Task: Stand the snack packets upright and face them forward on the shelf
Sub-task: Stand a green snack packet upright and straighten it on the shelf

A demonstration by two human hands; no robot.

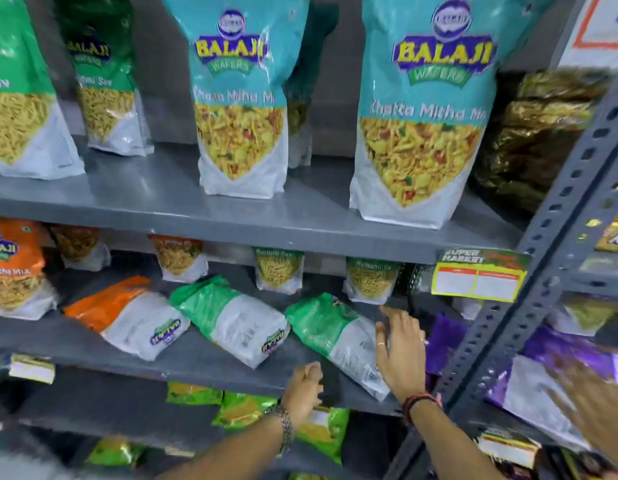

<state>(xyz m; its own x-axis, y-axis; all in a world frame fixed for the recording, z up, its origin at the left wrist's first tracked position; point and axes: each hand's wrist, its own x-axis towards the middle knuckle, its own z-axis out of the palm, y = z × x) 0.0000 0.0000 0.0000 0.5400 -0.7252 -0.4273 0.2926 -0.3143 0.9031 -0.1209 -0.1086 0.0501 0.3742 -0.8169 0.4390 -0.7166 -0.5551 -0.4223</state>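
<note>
On the middle grey shelf [203, 362] three packets lie flat with their backs up: an orange packet [127, 317], a green packet [231, 318] and a second green packet [331, 334] furthest right. My right hand [401, 348] lies on the white end of that second green packet, fingers spread, not closed around it. My left hand [304, 386] is at the shelf's front edge just below the packet's near-left side, fingers curled, with nothing visibly in it. Behind, small packets stand upright, among them a green one [279, 271] and an orange one [14, 268].
Large teal packets [241, 98] and green ones stand on the shelf above. A perforated grey upright [529, 289] with a yellow price tag [479, 280] borders the right side. Purple packets [543, 375] lie beyond it, with a blurred hand [598, 407] over them. Lime packets [245, 408] sit below.
</note>
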